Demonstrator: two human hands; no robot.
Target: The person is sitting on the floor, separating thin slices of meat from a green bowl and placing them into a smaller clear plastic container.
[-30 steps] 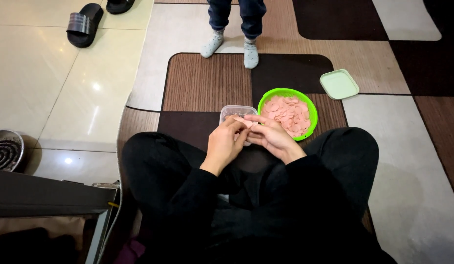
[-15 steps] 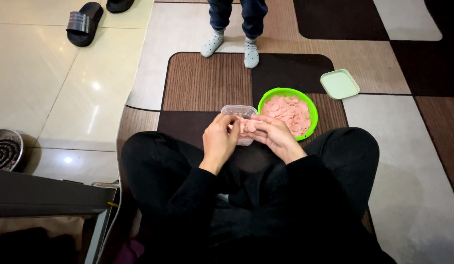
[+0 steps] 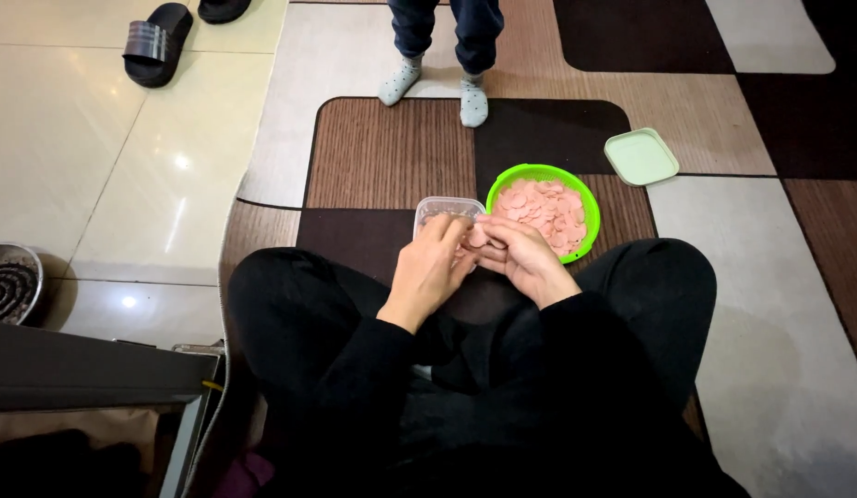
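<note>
Holding steady since a second ago: left hand (image 3: 428,267) and right hand (image 3: 525,263) meet over the clear container (image 3: 447,210), fingers pinching a pink slice (image 3: 477,238), barely moved. Green bowl (image 3: 543,210) of slices sits just right of the fingers. Container contents hidden; grip detail too small.

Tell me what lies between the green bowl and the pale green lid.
Nothing: in the head view, the stretch between the green bowl and the lid is bare brown carpet.
</note>
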